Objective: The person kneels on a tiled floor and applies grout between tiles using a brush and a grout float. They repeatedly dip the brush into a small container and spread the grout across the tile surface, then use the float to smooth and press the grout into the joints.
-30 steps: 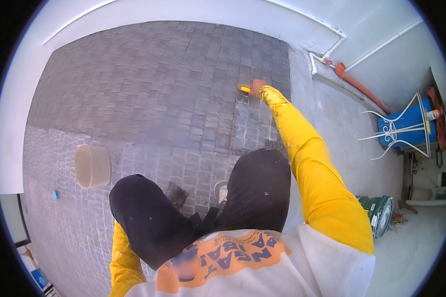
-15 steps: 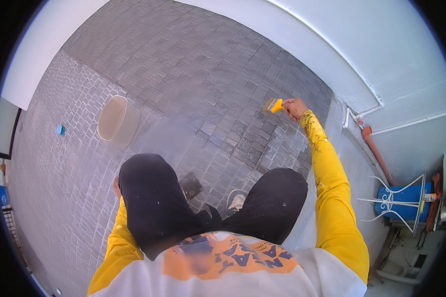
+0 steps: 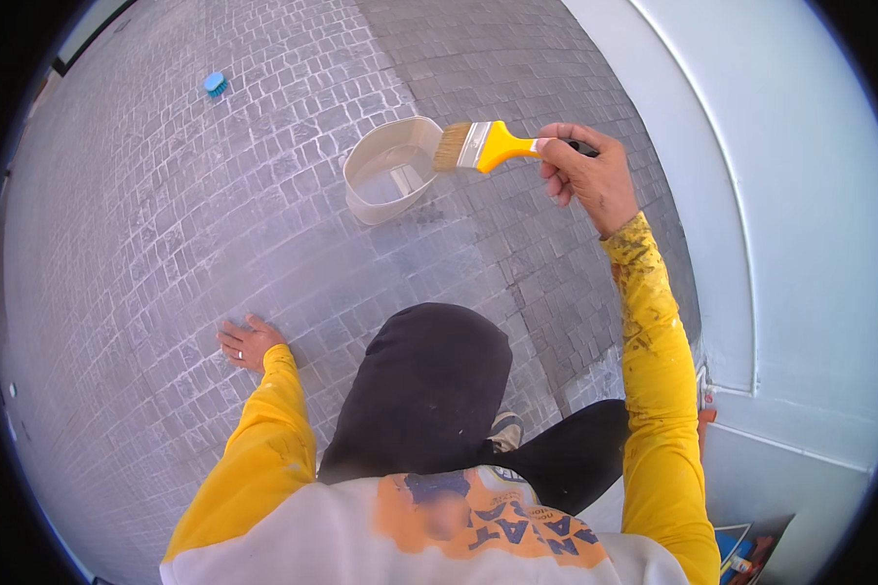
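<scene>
My right hand [image 3: 587,174] is closed around the yellow handle of a wide flat paintbrush [image 3: 498,146]. The brush points left, and its tan bristles overlap the right rim of a beige bucket [image 3: 373,209] in the picture; whether they touch it I cannot tell. Inside the bucket is what looks like pale liquid with a bright reflection. To the left, my left hand [image 3: 249,341] has its fingers spread, low over or on the stone paving, with a ring on one finger. Both sleeves are yellow, the right one stained dark near the cuff.
Grey stone-block paving [image 3: 166,229] spreads around me, with a darker section at the upper right. A blue scrub brush [image 3: 216,85] lies beyond the bucket. A white wall [image 3: 780,195] with a thin pipe [image 3: 751,292] runs along my right.
My view has turned left. The right hand has brought the paintbrush from the dark paving to beside the bucket. My left hand, mostly hidden by my knee before, now shows spread out.
</scene>
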A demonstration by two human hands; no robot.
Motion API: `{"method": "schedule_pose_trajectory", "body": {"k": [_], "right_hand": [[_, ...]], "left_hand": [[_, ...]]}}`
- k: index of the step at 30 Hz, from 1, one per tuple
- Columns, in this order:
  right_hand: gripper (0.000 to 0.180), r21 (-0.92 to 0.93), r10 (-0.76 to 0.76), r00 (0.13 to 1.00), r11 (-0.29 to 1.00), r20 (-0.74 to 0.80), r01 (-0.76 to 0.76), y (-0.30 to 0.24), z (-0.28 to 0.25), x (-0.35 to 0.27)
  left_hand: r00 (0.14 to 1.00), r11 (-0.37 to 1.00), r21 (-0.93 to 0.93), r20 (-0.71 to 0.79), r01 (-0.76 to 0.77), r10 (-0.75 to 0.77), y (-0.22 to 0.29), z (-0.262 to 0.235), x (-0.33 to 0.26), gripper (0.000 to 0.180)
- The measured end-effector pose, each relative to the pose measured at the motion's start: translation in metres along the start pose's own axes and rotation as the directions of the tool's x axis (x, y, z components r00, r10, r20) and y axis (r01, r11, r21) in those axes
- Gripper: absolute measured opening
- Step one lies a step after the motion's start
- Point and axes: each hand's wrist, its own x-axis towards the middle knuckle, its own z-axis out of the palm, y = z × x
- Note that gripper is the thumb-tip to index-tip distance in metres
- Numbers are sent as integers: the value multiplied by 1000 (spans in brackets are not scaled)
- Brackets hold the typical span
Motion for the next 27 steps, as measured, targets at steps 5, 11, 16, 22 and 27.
{"method": "schedule_pose_trajectory", "body": {"k": [5,11,16,22,27], "right_hand": [[35,-100,175,974,982,140,-162,19,116,72],[34,-242,81,997,967,-1,-79,41,167,89],[31,237,293,954,933,-67,-270,36,148,65],[25,759,445,895,586,-9,-284,73,161,39],[18,943,545,831,205,113,-262,118,154,3]], "left_hand": [[1000,1000,-10,29,-4,4,5,-16,4,65],[988,1000,0,156,16,-16,11,-27,8,64],[989,1000,17,145,11,-14,14,-27,8,65],[989,999,34,148,16,-21,12,-22,8,66],[989,999,32,144,16,-20,12,-19,7,66]]}}
